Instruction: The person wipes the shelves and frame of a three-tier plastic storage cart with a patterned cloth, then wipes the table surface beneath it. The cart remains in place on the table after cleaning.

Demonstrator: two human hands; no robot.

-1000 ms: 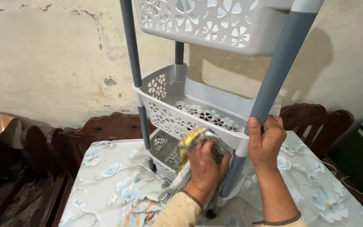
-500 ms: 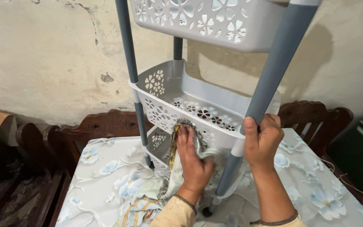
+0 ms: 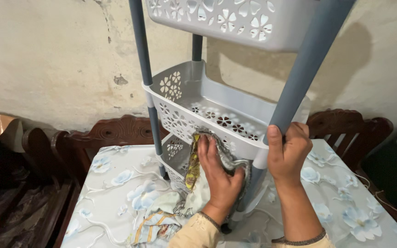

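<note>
So my left hand (image 3: pixel 219 177) is flat on a cloth (image 3: pixel 194 183), fingers spread, pressing it against the front wall of the middle basket (image 3: pixel 194 124) of this grey plastic rack (image 3: pixel 235 92). The cloth bunches up under my palm and trails down below the wrist onto the bench (image 3: pixel 116 193), which has a flowery cover. My right hand (image 3: pixel 288 154), just right of the left, is wrapped tight around the rack's front pole (image 3: pixel 304 78), thumb up along it. Another basket (image 3: pixel 226 20) sits way above both hands. Carved wooden chairs (image 3: pixel 116 135) stand behind the bench, against a cracked wall (image 3: pixel 47 59).
</note>
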